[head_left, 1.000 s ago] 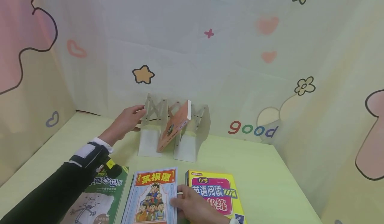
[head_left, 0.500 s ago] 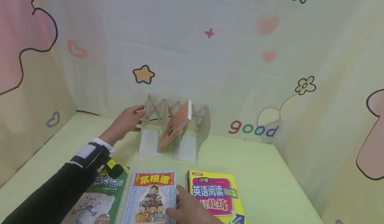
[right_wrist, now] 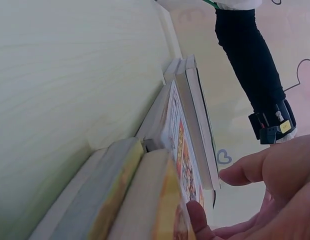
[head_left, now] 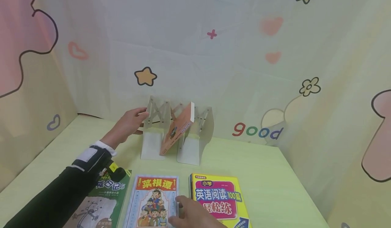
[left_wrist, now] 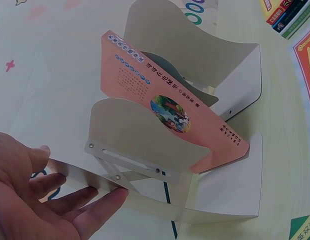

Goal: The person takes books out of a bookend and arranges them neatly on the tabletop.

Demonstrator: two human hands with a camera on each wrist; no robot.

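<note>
My left hand (head_left: 126, 122) grips the outer left panel of a cream expanding book rack (head_left: 152, 146), its fingers and thumb at the panel's edge in the left wrist view. Inside the rack, an orange book (head_left: 178, 131) leans at a slant between two dividers. Down at the front, my right hand (head_left: 198, 214) is at the right edge of the blue, red-titled comic book (head_left: 155, 201), thumb and forefinger spread apart. In the right wrist view, a fingertip (right_wrist: 197, 215) lies right by the books while the thumb stands away from them.
A green book (head_left: 104, 204) lies left of the comic, partly under the left sleeve. To the right, a yellow English reading book (head_left: 220, 195) tops a stack. Behind the rack hangs a printed cloth backdrop (head_left: 183, 68); all stand on a pale yellow-green table (head_left: 275, 187).
The comic book's near-side top edge has settled lower and flatter. My right hand has moved slightly down and its fingers have parted at the book's edge. The left hand and rack stay put.
</note>
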